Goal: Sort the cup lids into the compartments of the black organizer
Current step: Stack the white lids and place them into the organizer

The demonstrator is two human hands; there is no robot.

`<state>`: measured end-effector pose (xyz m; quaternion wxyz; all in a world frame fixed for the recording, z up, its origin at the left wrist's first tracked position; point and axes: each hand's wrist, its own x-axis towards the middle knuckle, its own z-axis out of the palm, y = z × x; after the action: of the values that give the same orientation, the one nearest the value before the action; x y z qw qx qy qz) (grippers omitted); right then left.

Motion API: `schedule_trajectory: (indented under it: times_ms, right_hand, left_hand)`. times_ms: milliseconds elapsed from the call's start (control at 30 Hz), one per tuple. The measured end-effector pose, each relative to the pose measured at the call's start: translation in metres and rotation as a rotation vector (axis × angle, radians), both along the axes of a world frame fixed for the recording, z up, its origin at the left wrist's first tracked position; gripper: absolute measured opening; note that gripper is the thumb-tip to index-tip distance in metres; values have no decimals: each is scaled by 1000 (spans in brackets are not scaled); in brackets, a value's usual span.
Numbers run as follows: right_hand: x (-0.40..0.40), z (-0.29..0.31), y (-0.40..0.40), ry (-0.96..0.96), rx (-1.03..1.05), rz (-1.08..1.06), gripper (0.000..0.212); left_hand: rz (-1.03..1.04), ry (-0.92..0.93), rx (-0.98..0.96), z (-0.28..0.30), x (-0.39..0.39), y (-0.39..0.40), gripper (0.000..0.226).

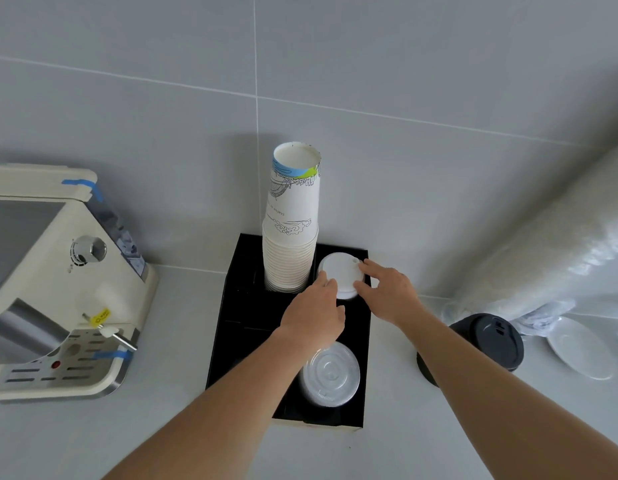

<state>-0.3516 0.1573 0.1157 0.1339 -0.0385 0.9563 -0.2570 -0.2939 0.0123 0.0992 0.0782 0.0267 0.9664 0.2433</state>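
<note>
2 hands, left hand point(314, 315) and right hand point(387, 292), pinch white lid stack point(340, 273) between them, flat over the black organizer point(231, 306) rear-right compartment, directly below.

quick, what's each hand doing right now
Left hand: fingers on the near-left edge of the white lids; grip cannot be told.
Right hand: fingertips pinching the right edge of the same lids.

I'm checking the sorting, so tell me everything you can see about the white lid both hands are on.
The white lid is round, opaque and matte, probably plastic, with a raised rim and a small sip hole near its far right edge. It sits roughly level at the organizer's back right compartment, beside the paper cup stack. The left hand touches its near left edge, the right hand its right edge.
</note>
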Motion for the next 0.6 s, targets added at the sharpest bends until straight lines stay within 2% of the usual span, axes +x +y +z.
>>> schedule_trajectory:
  times_ms: [167, 267, 333, 467, 600]
  right_hand:
    - [11, 18, 1, -39, -62, -68, 33]
    - [22, 22, 10, -66, -129, -110, 31]
    - [31, 28, 15, -96, -272, -177, 30]
    - [57, 49, 21, -241, -643, -268, 9]
    - [90, 66, 28, -327, -895, -307, 24]
  left_hand:
    - [64, 9, 130, 7, 13, -8, 50]
    - [111, 6, 289, 13, 29, -15, 54]
    - [170, -7, 477, 18, 42, -19, 50]
    - [322, -74, 806, 30, 75, -31, 36]
    - [504, -141, 1131, 38, 111, -41, 21]
